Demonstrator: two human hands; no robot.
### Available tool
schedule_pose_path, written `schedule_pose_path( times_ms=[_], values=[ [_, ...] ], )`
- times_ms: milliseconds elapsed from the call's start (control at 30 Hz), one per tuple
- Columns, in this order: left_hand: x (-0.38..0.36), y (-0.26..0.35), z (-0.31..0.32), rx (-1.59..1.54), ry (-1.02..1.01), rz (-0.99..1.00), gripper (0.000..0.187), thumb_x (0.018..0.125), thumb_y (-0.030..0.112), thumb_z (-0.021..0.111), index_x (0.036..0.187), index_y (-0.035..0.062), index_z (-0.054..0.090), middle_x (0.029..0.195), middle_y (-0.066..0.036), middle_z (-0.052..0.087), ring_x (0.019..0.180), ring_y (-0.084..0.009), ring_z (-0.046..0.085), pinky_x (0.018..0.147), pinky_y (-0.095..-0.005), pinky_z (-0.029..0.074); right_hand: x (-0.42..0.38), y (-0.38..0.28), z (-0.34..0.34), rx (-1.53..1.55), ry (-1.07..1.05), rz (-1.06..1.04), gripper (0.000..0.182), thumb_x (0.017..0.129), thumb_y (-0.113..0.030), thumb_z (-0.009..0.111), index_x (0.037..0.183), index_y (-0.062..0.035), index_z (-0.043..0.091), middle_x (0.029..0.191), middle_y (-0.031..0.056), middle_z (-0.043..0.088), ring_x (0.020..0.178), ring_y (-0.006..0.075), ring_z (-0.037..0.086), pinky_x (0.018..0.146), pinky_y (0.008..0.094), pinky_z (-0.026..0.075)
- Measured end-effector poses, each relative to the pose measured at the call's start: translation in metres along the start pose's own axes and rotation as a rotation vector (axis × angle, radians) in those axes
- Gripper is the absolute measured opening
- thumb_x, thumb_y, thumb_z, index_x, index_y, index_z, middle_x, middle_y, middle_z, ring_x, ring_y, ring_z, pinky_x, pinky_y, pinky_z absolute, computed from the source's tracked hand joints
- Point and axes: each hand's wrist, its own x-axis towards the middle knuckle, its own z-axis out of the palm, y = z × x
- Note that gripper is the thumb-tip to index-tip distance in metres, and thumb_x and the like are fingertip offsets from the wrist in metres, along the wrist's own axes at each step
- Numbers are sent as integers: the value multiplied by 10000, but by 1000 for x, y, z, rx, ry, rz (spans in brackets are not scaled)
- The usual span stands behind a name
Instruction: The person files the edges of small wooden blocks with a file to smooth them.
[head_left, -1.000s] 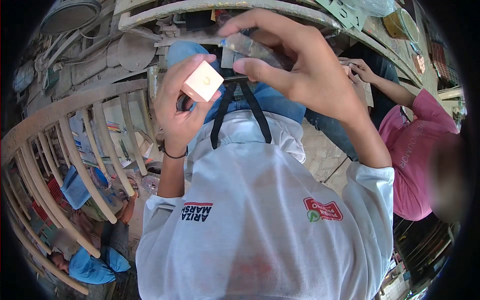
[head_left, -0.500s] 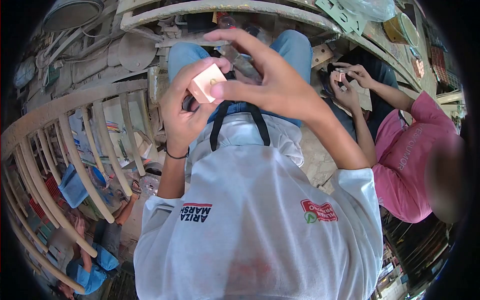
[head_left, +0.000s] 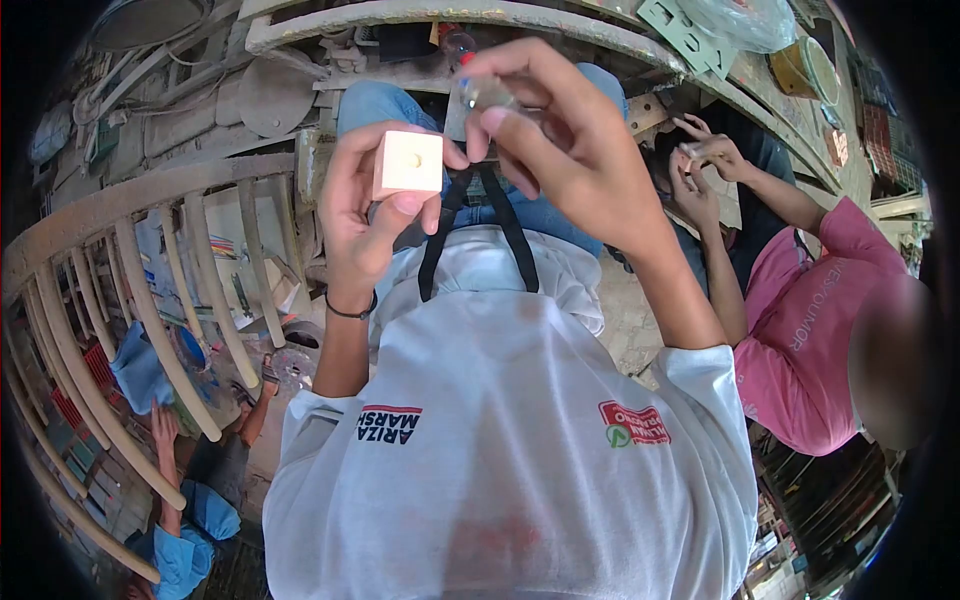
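A pale pinkish cube [head_left: 410, 164] with a small yellowish spot or hole on its face is held by my left hand [head_left: 362, 215], thumb at its lower edge and fingers behind. To its right, apart from the cube, my right hand [head_left: 565, 140] is raised with its fingers curled round a small clear bottle-like object [head_left: 486, 96], which is blurred by motion. Both hands are above my lap, over blue jeans and the black straps of the apron.
A co-worker in a pink shirt [head_left: 825, 320] sits at the right, holding a small piece. A curved wooden rail with slats [head_left: 130, 220] stands at the left, another person in blue [head_left: 190, 530] beyond it. A bench edge [head_left: 480, 15] spans the top.
My right hand has moved off the cube, up and right, with the clear object. My left hand has turned the cube, so its spotted face shows more squarely.
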Motion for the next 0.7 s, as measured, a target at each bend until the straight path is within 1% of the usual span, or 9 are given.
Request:
schedule_pose_path(
  times_ms=[67,100,167,233,400,467,567,633,700],
  values=[
    [0,0,-2,-22,-24,2,502,859,363,591,1157,-8,428,930,-189,591,528,-99,491,450,-187,324,1,-1,-3,-326,-85,-240,200,807,1,540,990,-7,620,822,118,623,754,245,635,674,323,479],
    [0,-1,-3,-9,-27,-3,512,855,377,592,1157,-4,433,926,-190,593,524,-94,483,451,-185,318,2,-2,-5,-323,-88,-240,200,807,1,540,990,-7,620,822,118,623,754,245,635,674,323,479],
    [-1,-1,-2,1,-28,-9,522,850,391,593,1156,-1,437,922,-191,594,519,-90,475,452,-184,312,3,-5,-9,-491,-158,-436,153,764,0,588,912,-1,628,827,133,616,762,306,614,653,340,482],
    [-2,0,-4,22,-9,-58,559,818,422,620,1135,-6,451,889,-166,589,525,-83,467,455,-183,304,1,-9,-9,-507,-171,-442,156,751,-8,607,906,-7,626,810,127,605,747,311,604,637,352,476],
    [-3,-5,-9,140,34,-35,594,789,456,636,1088,-28,468,849,-113,558,546,-79,457,458,-192,311,3,-19,-14,-617,-247,-505,183,715,-38,660,896,-36,631,750,102,557,667,309,576,567,385,440],
    [-3,-2,-11,132,35,-40,603,785,466,635,1077,-35,470,840,-99,545,553,-79,456,458,-195,315,3,-25,-13,-767,-291,-477,163,713,1,667,872,-32,652,810,87,591,679,252,601,582,325,468],
    [-5,-1,-12,131,48,-56,609,792,476,627,1071,-42,471,829,-94,534,561,-82,459,456,-200,322,4,-25,-14,-772,-300,-503,178,702,-2,676,873,-45,655,812,79,581,658,250,593,562,337,458],
    [-6,-3,-19,91,-31,-99,493,792,393,629,1070,-5,538,972,-73,587,885,-139,565,774,-258,447,4,-23,-14,-770,-312,-503,180,700,-2,679,873,-46,655,812,75,581,653,246,592,555,338,455],
    [-5,-2,-17,84,-35,-91,495,794,398,626,1066,-6,539,969,-73,587,879,-137,564,768,-257,446,4,-22,-13,-769,-323,-504,181,699,-3,682,872,-47,656,811,71,580,649,243,590,549,340,451]
  ],
)
